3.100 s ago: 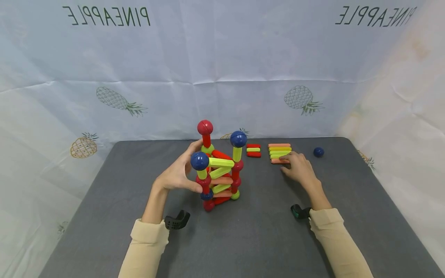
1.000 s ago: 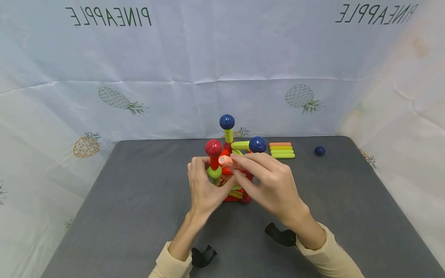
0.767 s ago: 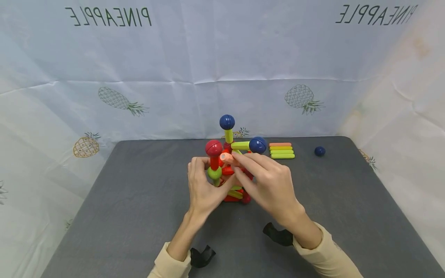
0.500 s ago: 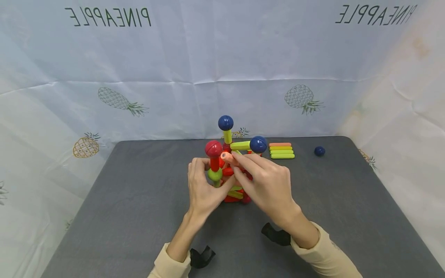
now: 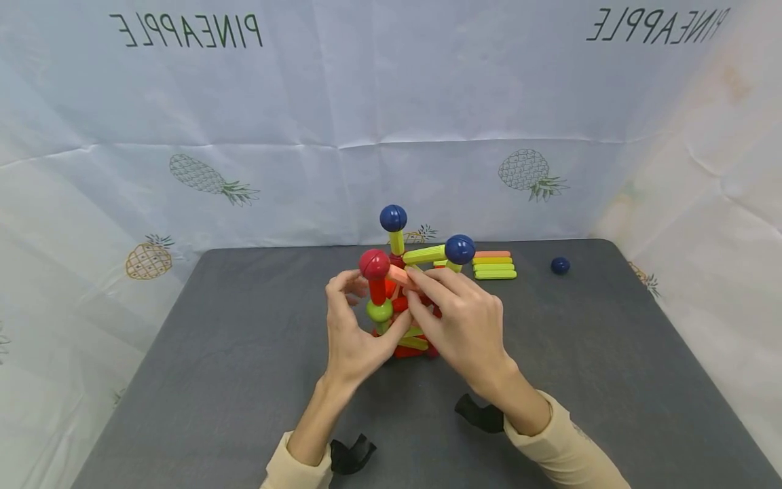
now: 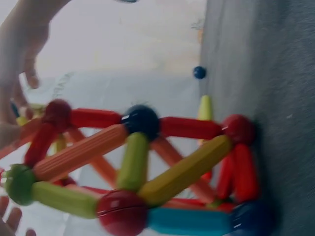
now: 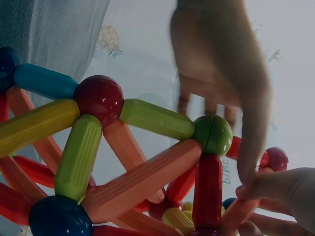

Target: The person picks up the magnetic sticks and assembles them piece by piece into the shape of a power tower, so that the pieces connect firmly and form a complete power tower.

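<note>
A tower of magnetic sticks and balls [image 5: 412, 343] stands on the dark table between both hands, topped by a red ball [image 5: 374, 263] and two blue balls. My right hand [image 5: 467, 319] pinches a salmon-coloured magnetic stick [image 5: 400, 276] between thumb and fingertips, one end close by the red ball. My left hand [image 5: 351, 343] spreads around the column with the green ball [image 5: 379, 311]. In the right wrist view its fingers [image 7: 210, 105] extend behind that ball with a gap, and its thumb reaches down to the right hand's fingertips. The stick's far end is hidden by the right hand.
Several loose sticks [image 5: 493, 267] lie in a row toward the table's back edge, right of the tower. A loose blue ball [image 5: 560, 265] rests farther right. A pineapple-print cloth [image 5: 379, 102] hangs behind the table [image 5: 256, 326].
My right hand has taken a salmon stick from the row and brought it to the tower, which has been turned. Lately the tower has twisted slightly, and the left fingers have loosened away from the column.
</note>
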The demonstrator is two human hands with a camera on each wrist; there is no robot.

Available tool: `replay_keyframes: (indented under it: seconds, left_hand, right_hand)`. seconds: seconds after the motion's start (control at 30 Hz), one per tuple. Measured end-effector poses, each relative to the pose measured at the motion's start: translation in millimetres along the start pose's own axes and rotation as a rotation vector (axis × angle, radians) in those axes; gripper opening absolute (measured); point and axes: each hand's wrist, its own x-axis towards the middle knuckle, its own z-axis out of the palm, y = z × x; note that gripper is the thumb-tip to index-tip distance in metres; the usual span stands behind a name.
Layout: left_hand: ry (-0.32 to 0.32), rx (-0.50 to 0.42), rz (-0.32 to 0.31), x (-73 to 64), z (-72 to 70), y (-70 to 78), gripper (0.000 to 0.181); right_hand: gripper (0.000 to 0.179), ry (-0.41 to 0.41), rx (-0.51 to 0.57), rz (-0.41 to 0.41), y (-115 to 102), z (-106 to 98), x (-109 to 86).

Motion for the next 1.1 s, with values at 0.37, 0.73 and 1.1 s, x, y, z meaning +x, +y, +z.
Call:
replay_keyframes:
  seconds: [0.37, 0.73, 1.1]
  left_hand:
    - [-0.081, -0.119, 0.12, 10.7, -14.5, -4.4, 0.084]
    - [-0.766, -0.648, -0.092, 39.7, -30.1, -74.4, 0.114]
    - [-1.054, -0.757, -0.23, 68.1, -15.3, -83.8, 0.135]
  right_hand:
    - [0.037, 0.057, 0.093, -0.027, 7.9, -2.7, -5.2]
    - [0.012, 0.196, 0.202, 0.204, 107.0, -3.2, -10.8]
    - [0.037, -0.349, 0.05, 0.428, 186.4, 25.9, -34.5]
